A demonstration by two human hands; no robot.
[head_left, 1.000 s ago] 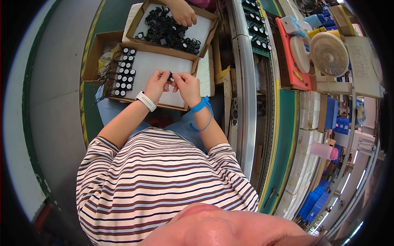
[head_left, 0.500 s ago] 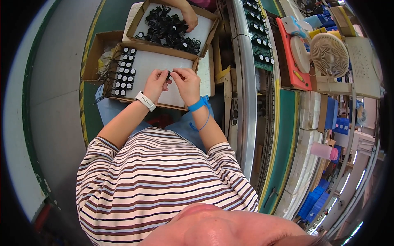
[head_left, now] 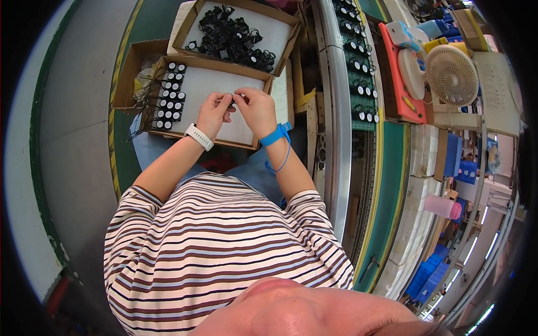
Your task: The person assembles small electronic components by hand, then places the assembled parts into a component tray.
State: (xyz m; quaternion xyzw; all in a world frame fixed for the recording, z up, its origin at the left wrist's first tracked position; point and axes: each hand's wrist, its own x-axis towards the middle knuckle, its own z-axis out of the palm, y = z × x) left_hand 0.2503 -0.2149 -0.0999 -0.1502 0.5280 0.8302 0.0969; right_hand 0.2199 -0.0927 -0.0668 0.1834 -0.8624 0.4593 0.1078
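Observation:
My left hand [head_left: 214,115] and my right hand [head_left: 255,113] meet over the near cardboard box [head_left: 199,84]. Fingertips of both hands pinch a small black part [head_left: 232,102], which they mostly hide. At the left end of this box, small black parts with white round tops [head_left: 168,101] stand in rows. Their thin black wires [head_left: 147,106] hang out over the box's left side.
Beyond lies another cardboard box [head_left: 274,25] with a heap of wired black parts [head_left: 227,33]. To the right, a metal rail [head_left: 336,112] borders a line carrying a green board [head_left: 363,106] with similar parts. A white fan [head_left: 451,75] stands farther right.
A person's hand that was in the far box's heap is gone from view. The green board has moved nearer along the line. My right wrist has shifted slightly; both hands keep their pinch.

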